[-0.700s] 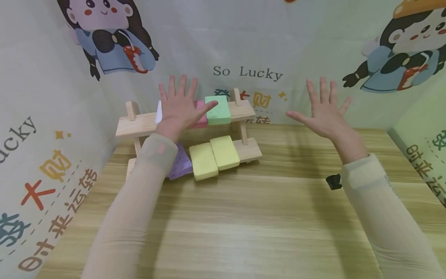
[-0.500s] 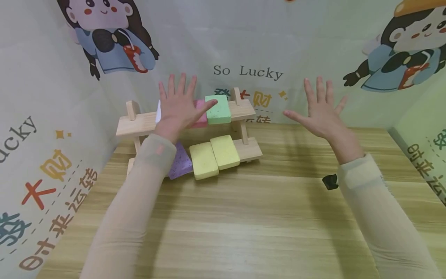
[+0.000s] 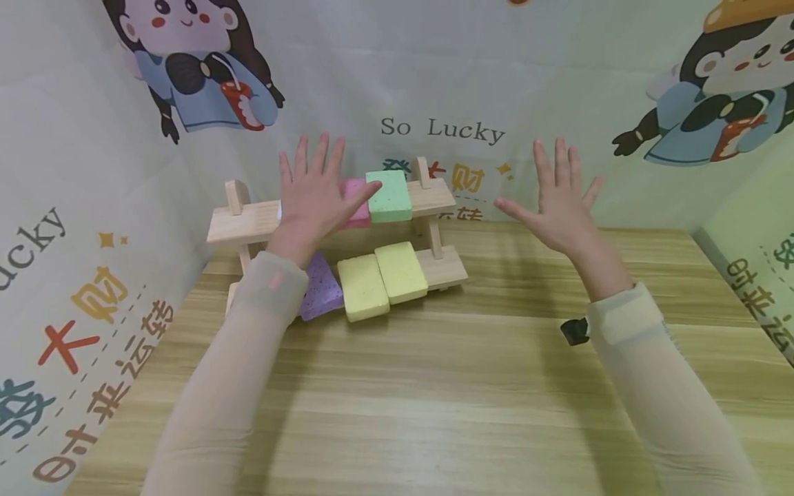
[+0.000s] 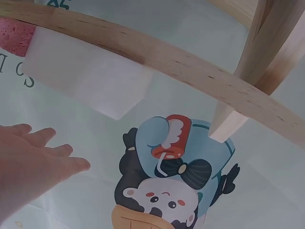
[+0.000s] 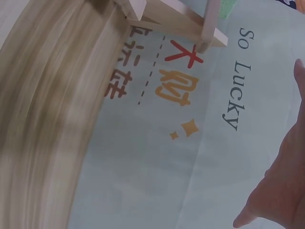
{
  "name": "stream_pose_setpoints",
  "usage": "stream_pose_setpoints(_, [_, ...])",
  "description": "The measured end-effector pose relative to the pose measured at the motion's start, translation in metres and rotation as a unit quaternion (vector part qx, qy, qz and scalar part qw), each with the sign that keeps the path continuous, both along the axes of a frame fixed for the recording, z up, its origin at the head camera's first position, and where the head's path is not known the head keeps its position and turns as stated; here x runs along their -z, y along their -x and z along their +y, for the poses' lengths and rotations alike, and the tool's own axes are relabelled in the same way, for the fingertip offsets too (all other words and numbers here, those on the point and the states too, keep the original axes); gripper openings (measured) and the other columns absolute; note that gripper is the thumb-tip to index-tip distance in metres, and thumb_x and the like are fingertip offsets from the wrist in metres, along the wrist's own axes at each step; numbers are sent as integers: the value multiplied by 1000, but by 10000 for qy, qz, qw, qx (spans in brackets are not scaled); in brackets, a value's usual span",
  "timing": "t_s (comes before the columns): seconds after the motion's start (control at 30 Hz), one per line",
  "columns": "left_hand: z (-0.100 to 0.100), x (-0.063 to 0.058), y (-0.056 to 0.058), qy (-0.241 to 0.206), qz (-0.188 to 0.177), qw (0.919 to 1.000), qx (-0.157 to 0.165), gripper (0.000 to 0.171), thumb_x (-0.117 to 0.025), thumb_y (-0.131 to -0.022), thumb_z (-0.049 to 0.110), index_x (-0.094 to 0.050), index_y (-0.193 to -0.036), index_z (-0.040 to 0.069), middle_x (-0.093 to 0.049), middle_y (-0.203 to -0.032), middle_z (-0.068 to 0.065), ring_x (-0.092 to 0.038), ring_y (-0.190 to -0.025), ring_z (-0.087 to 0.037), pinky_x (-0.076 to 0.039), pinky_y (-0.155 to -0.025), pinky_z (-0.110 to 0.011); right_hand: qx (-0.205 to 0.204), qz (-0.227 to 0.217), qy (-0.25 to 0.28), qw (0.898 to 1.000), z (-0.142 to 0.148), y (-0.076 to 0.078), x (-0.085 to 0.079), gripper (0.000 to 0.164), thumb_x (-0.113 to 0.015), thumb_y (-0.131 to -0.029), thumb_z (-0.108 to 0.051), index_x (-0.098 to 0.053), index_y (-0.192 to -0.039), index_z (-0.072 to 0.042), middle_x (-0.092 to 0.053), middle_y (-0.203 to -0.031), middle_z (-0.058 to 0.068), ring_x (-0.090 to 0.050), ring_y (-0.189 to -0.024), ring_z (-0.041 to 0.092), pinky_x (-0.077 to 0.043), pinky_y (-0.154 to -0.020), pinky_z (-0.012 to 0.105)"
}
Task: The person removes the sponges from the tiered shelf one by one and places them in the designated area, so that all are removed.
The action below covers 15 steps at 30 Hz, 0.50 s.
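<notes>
My left hand [image 3: 313,203] is raised with fingers spread, overlapping the upper shelf of a two-tier wooden rack [image 3: 245,222]. It holds nothing; in the left wrist view, the fingers [image 4: 57,157] stand apart from a white block [image 4: 86,71]. On the upper shelf, a pink sponge [image 3: 355,200] sits beside a green sponge [image 3: 389,196]. The lower shelf bears a purple sponge [image 3: 322,289] and two yellow sponges [image 3: 364,288], tilted forward and overlapping. Right of the rack, my right hand [image 3: 561,210] is also raised, fingers spread, holding nothing. The left forearm hides part of the lower shelf.
The wood-grain table [image 3: 422,406] runs back to a printed cloth backdrop [image 3: 558,76] on the far side and both flanks. A small black object [image 3: 575,331] shows beside the right sleeve [image 3: 626,317]. Rack uprights [image 3: 433,238] stand at each end.
My right hand has moved left, toward the rack, and the black object beside its sleeve has shifted with it. My left hand has drifted slightly left. The sponges and rack have stayed put.
</notes>
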<state>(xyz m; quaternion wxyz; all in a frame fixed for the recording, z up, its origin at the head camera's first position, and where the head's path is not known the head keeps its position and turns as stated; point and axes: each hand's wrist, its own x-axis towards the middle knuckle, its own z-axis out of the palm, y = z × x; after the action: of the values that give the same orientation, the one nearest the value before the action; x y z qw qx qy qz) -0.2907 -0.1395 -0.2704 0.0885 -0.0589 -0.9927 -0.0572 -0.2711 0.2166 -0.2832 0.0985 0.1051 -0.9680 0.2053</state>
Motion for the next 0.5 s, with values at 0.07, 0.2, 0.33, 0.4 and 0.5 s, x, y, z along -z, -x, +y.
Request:
stream_pose_setpoints(0.07, [0, 0, -1, -17, 5, 10000, -13, 99, -17, -87, 87, 14, -159, 26, 18, -167, -1, 21, -153, -31, 15, -121, -57, -13, 64, 73, 10000, -1, 0, 1, 107, -41, -88, -81, 17, -159, -25, 31, -163, 7, 26, -151, 34, 21, -106, 75])
stream_pose_setpoints(0.2, [-2, 1, -5, -73, 35, 10000, -21, 99, -17, -87, 87, 15, -159, 26, 19, -166, 1, 22, -153, -30, 15, -121, -56, -61, 175, 216, 9996, -3, 0, 4, 106, -43, -89, -78, 15, -160, -25, 29, -164, 7, 25, -152, 34, 19, -108, 75])
stream_pose_setpoints(0.33, [-4, 2, -8, -136, 88, 9999, -6, 100, -17, -87, 87, 14, -159, 26, 18, -167, 1, 21, -153, -29, 15, -122, -54, -95, 229, 358, 9991, -7, 0, 6, 106, -48, -90, -74, 14, -160, -24, 27, -165, 8, 23, -152, 35, 18, -109, 75])
stream_pose_setpoints(0.4, [-4, 3, -10, -166, 133, 9998, 6, 100, -18, -87, 87, 13, -159, 25, 16, -167, 1, 20, -154, -29, 15, -122, -54, -107, 250, 413, 9988, -8, 0, 8, 106, -49, -90, -73, 14, -160, -24, 26, -165, 9, 22, -152, 36, 17, -109, 75])
stream_pose_setpoints(0.5, [-5, 4, -12, -231, 220, 9995, 27, 101, -20, -87, 87, 11, -160, 24, 14, -168, 1, 18, -154, -28, 13, -122, -55, -113, 268, 471, 9985, -10, 0, 10, 105, -50, -90, -71, 15, -159, -27, 26, -166, 8, 21, -153, 35, 16, -110, 75])
